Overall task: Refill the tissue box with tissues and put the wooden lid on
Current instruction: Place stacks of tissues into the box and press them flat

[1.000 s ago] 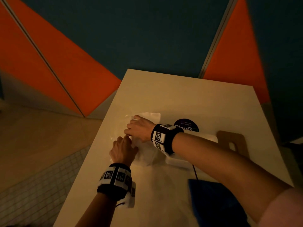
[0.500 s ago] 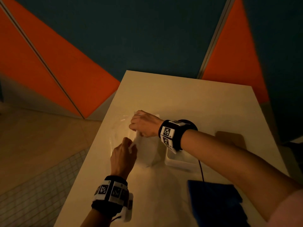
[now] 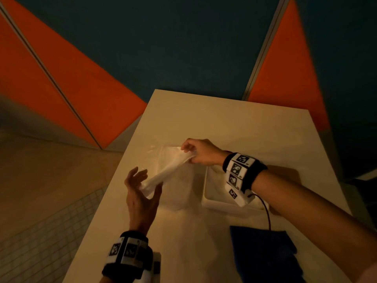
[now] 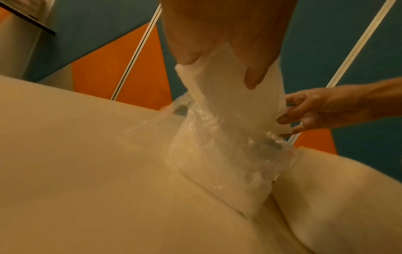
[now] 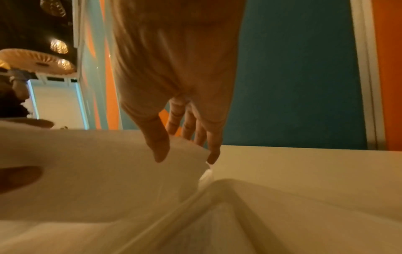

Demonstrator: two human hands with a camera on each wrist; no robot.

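A white tissue stack hangs in the air over the table, held at both ends. My left hand grips its near end between thumb and fingers; my right hand pinches the far end. Below it, a clear plastic wrapper trails from the tissue stack down to the table. The open white tissue box stands just right of the stack, under my right wrist. The wooden lid lies right of the box, mostly hidden by my right forearm. In the right wrist view, fingers clamp the tissues beside the box rim.
A dark blue cloth lies near the front right of the cream table. The table's left edge drops to a tiled floor. Orange and teal wall panels stand behind the table's far edge.
Both hands have risen off the table and moved apart, drawing the tissue stack up out of the plastic wrapper. The right hand went up and away; the left came toward me.
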